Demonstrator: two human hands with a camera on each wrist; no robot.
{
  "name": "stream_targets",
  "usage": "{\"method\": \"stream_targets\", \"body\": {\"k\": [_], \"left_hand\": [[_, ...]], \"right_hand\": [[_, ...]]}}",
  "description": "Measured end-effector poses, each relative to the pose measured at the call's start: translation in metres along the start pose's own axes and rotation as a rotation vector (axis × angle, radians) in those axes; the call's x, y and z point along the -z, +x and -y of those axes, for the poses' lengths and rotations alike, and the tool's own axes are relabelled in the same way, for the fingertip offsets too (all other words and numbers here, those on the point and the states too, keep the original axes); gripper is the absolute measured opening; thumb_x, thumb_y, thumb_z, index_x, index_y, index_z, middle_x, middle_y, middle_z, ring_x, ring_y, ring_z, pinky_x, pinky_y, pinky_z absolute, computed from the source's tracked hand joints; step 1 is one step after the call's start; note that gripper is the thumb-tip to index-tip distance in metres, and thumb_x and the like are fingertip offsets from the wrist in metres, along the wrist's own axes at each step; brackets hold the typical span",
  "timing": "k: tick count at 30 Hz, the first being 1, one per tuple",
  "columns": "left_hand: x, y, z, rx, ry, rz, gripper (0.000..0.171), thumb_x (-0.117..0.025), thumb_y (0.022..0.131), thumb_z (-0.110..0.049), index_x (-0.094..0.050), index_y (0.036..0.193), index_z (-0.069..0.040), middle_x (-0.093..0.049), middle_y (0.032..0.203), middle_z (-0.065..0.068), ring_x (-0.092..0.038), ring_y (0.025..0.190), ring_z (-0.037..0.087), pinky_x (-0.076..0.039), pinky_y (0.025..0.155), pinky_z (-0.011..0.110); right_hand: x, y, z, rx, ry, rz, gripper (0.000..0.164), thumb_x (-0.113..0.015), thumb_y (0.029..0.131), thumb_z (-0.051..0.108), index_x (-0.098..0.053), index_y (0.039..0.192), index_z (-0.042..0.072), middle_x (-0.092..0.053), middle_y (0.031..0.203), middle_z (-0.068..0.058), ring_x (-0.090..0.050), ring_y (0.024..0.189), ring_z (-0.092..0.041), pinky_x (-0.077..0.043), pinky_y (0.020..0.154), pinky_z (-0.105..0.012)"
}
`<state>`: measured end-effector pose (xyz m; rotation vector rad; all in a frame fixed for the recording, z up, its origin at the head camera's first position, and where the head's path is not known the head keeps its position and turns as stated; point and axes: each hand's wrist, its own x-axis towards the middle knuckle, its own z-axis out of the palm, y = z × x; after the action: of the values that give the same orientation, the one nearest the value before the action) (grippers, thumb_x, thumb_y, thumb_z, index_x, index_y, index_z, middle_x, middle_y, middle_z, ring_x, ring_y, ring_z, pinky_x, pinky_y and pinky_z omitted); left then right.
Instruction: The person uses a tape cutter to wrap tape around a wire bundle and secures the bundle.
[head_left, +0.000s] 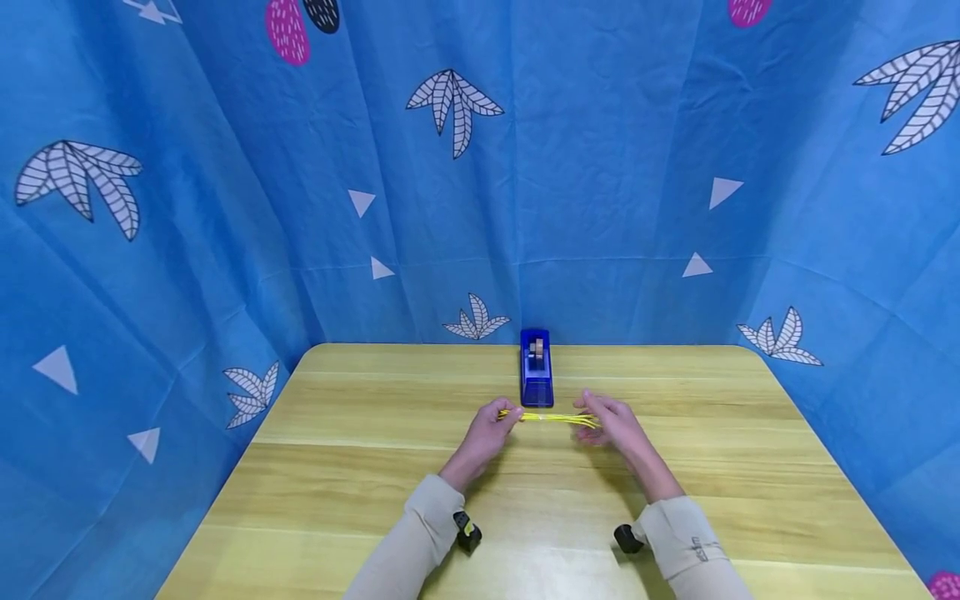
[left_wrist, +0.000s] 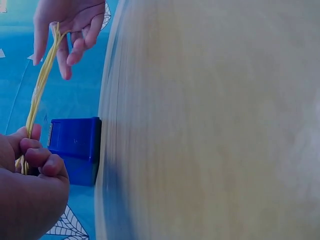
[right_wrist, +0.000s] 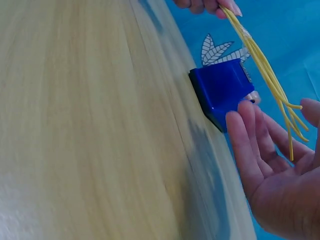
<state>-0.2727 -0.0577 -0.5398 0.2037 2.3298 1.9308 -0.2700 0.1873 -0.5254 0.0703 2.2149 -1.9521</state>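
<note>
A bundle of thin yellow strands (head_left: 555, 418) is pinched at one end between the thumb and curled fingers of a person's left hand (head_left: 486, 429), with the short ends showing past the grip in the left wrist view. The other end is met by the right hand (head_left: 611, 421), whose fingers are loosely spread, the thumb held apart; whether the strands are touched by it cannot be told. The bundle is stretched almost level between the two hands, over the middle of the wooden table (head_left: 360, 417).

The strands are slim, smooth and bright yellow, drawn close together near the left hand and fanned out at the right, where several tips are bent or curved apart. A shiny, clear band (right_wrist: 244, 32), apparently tape, is seen around them nearer the left hand.

Just beyond the bundle, a blue tape dispenser (head_left: 537, 392) is set at the middle of the table's far edge, its length pointed toward the hands. A small brownish roll (head_left: 538, 348) is carried in its far half.

Pale sleeves (head_left: 427, 508) are worn on both arms, with a small black device (head_left: 467, 532) mounted at each wrist. The table is backed by a blue curtain (head_left: 600, 167) printed with white leaves and triangles.
</note>
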Motion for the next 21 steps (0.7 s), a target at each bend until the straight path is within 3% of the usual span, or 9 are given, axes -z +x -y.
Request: {"method": "stream_targets", "body": {"k": [5,10,15,21], "left_hand": [[0.0004,-0.0007,-0.0005,-0.018,0.017,0.003,0.024,-0.059,0.106,-0.022,-0.064,0.099,0.0,-0.046,0.077,-0.002,-0.043,0.073,0.015,-0.038,0.065,0.026],[0.0006,-0.0018,-0.0016,-0.027,0.053,0.013,0.02,-0.059,0.106,-0.021,-0.064,0.096,-0.004,-0.05,0.081,-0.002,-0.046,0.077,0.015,-0.04,0.068,0.026],[0.0006,-0.0015,-0.0019,-0.02,0.072,0.016,0.02,-0.061,0.106,-0.021,-0.064,0.097,-0.004,-0.055,0.079,-0.002,-0.048,0.071,0.015,-0.04,0.061,0.024],[0.0015,0.0015,-0.0044,0.027,-0.018,-0.034,0.025,-0.063,0.105,-0.026,-0.066,0.107,-0.002,-0.066,0.091,0.006,-0.058,0.071,0.017,-0.048,0.063,0.025]], "right_hand": [[0.0003,-0.0009,-0.0022,-0.088,-0.012,0.082,0.063,-0.054,0.106,0.048,-0.058,0.136,-0.008,-0.071,0.103,-0.016,-0.066,0.07,-0.016,-0.061,0.069,-0.031],[0.0013,-0.0013,-0.0035,-0.079,0.015,0.129,0.046,-0.066,0.103,0.031,-0.064,0.121,-0.011,-0.063,0.077,-0.002,-0.057,0.063,-0.01,-0.055,0.061,-0.027],[0.0032,-0.0006,-0.0047,-0.027,0.066,0.127,0.031,-0.069,0.1,0.015,-0.069,0.114,-0.013,-0.064,0.072,0.001,-0.058,0.063,-0.009,-0.056,0.063,-0.026],[0.0038,0.0,-0.0034,0.019,0.065,0.097,0.031,-0.07,0.099,0.008,-0.068,0.118,-0.016,-0.069,0.075,-0.002,-0.063,0.066,-0.01,-0.059,0.066,-0.026]]}}
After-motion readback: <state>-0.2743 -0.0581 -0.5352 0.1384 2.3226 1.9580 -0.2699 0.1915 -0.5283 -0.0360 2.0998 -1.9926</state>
